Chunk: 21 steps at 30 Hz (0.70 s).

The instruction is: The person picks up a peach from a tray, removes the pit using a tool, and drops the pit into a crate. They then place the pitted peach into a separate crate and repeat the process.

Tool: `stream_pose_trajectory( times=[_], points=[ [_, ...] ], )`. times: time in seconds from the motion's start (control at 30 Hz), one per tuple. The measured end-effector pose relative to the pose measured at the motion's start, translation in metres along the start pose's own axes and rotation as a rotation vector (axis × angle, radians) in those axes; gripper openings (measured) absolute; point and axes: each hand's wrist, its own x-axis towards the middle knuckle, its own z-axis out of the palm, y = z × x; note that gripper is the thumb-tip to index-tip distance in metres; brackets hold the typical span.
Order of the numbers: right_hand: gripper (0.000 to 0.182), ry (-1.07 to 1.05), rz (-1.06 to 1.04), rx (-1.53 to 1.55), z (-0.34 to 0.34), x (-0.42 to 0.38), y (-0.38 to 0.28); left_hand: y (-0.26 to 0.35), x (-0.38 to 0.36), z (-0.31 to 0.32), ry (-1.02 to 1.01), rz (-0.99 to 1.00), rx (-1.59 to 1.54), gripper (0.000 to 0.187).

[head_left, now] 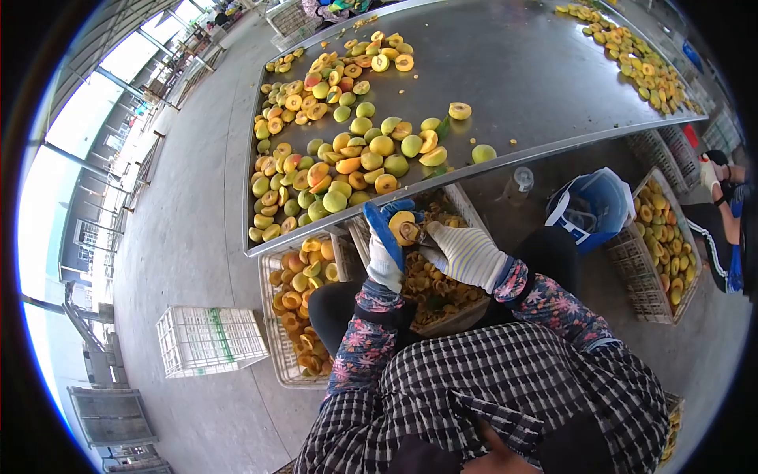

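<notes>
My left hand [384, 245], in a white glove with a blue coated palm, grips a yellow peach half [401, 224]. Its cut face, with a brown centre, is turned up. My right hand [466, 254], in a white striped glove, is closed with its fingertips at the edge of that half. Whatever sits in those fingers is mostly hidden. Below both hands, between my knees, stands a crate [448, 322] holding brownish peach pieces [430, 288]. Just beyond the hands, whole and halved peaches [347, 162] are piled on a metal table [489, 87].
A crate of hollowed peach halves [298, 316] stands by my left knee, with an upturned white crate [212, 341] farther left. To the right are a blue bucket [588, 209], a clear cup [519, 186] and a full peach crate [659, 237]. Another person's gloved hand [709, 175] is at far right.
</notes>
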Motion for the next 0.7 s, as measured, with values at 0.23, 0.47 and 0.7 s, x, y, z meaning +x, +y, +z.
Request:
stream_pose_trajectory(
  times=[0.23,0.47,0.7],
  points=[
    [0.032,-0.073,-0.004,-0.072,0.017,-0.003,0.008,-0.011,0.005,-0.016,-0.014,-0.064,-0.006,0.080],
    [0.030,-0.290,0.048,-0.121,0.016,-0.007,0.004,-0.005,0.008,-0.032,-0.102,-0.257,0.213,0.085],
    [0.028,-0.205,0.188,0.203,0.037,-0.010,0.009,-0.007,0.019,-0.055,-0.210,-0.219,0.351,0.059]
  ],
)
